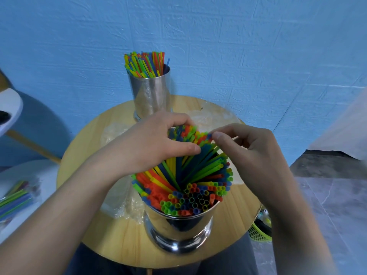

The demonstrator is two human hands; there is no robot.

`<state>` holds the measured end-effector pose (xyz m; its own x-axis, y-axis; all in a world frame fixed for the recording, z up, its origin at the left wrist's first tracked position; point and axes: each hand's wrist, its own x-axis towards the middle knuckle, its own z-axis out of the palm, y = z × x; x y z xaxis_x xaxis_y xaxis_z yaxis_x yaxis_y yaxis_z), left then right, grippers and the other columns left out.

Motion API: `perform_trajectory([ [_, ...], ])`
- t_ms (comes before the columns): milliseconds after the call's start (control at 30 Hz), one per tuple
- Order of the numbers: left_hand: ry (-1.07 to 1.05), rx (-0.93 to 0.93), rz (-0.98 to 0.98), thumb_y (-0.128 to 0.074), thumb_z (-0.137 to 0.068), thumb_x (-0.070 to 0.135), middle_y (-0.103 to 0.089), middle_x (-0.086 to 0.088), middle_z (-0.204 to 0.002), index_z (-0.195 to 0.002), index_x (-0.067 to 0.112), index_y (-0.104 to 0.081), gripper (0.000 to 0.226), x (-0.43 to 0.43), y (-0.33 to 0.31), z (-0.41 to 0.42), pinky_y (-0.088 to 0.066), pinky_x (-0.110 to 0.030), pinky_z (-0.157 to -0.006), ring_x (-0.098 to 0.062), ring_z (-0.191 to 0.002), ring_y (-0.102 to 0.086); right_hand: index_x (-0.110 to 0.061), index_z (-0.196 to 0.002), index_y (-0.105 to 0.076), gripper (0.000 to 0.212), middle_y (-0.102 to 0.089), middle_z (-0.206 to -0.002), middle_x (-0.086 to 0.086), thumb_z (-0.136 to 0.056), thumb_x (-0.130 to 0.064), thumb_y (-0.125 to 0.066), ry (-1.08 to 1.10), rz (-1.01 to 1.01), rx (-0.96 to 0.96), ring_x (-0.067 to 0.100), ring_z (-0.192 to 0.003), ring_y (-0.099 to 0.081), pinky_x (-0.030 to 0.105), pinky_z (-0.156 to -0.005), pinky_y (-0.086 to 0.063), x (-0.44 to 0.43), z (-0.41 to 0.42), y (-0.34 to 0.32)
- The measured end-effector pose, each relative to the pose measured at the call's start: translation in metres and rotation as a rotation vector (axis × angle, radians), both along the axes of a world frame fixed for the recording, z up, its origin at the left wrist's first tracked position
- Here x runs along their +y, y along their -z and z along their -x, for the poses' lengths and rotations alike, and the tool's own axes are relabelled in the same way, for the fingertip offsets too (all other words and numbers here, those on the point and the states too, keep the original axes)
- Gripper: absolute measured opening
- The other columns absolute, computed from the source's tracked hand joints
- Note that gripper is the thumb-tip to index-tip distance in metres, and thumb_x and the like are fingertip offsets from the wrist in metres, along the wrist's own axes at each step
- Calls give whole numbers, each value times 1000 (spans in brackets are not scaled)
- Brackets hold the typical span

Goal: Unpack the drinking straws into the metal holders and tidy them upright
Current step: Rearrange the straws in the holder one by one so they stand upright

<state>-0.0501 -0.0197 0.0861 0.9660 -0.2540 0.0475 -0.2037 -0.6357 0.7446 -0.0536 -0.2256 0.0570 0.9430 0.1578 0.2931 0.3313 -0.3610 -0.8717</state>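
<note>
My left hand (pixel 151 143) grips a leaning bunch of thin coloured plastic straws (pixel 186 133). The fingers (pixel 178 119) curl over the tips and the thumb presses in from below, likely to gather the slanting ones and pull them upright. My right hand (pixel 252 149) pinches thumb and forefinger at the tip of the outermost straw (pixel 209 135) of that bunch, other fingers loosely curled. I judge it is nudging a stray into line.

All these stand in the near shiny metal footed holder (pixel 178 223) at the front of the round light wooden surface (pixel 119 235). Straws at its front rim stand upright with open ends up. Those behind fan toward the back, which is why both hands work there. The far tall metal cylinder holder (pixel 153 92) sits at the back edge by the blue textured wall (pixel 238 46). Its straws lean left and nobody touches them.

Counts:
- Two metal holders, both filled.
- Two hands, both on the near holder's straws.
- Straws: too many to count.
- Crumpled clear plastic wrappers (pixel 115 132) lie on the surface between and beside the holders. At least two patches, exact number unclear.
- One clear packet of straws (pixel 14 197) lies on the white surface (pixel 29 171) at my left, well apart, so unpacking probably isn't finished.
- One green mesh basket (pixel 258 234) pokes out below the wooden surface's right edge.
</note>
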Motion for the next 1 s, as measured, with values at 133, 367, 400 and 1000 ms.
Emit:
perform_trajectory([
  [133, -2, 4, -31, -80, -74, 53, -71, 18, -104, -109, 43, -69, 38, 1, 0, 0, -55, -35, -90, 2, -97, -66, -26, -79, -75, 18, -63, -69, -15, -95, -35, -71, 89, -89, -92, 3, -62, -50, 12, -57, -38, -1, 1, -1],
  [367, 51, -281, 31, -80, -81, 48, -70, 20, -107, -94, 40, -77, 16, -10, -13, 5, -46, -32, -99, 2, -107, -63, -28, -80, -74, 16, -65, -75, 4, -92, -38, -73, 31, -177, -206, 28, -68, -54, 31, -57, -41, 6, 8, -9],
  [400, 56, -301, 32, -79, -80, 46, -71, 20, -104, -92, 38, -78, 15, -10, -14, 4, -47, -30, -97, 2, -105, -64, -27, -80, -74, 16, -65, -75, 6, -91, -39, -72, 28, -193, -213, 30, -68, -53, 33, -57, -40, 7, 8, -9],
  [1000, -295, -44, 783, -62, -98, 16, -76, 0, -85, -88, 19, -62, 10, 7, -12, -3, -58, -30, -77, -18, -81, -73, -22, -100, -75, 11, -76, -79, 4, -95, -13, -70, -45, -531, -220, 11, -70, -61, 23, -68, -46, -2, 8, -1],
])
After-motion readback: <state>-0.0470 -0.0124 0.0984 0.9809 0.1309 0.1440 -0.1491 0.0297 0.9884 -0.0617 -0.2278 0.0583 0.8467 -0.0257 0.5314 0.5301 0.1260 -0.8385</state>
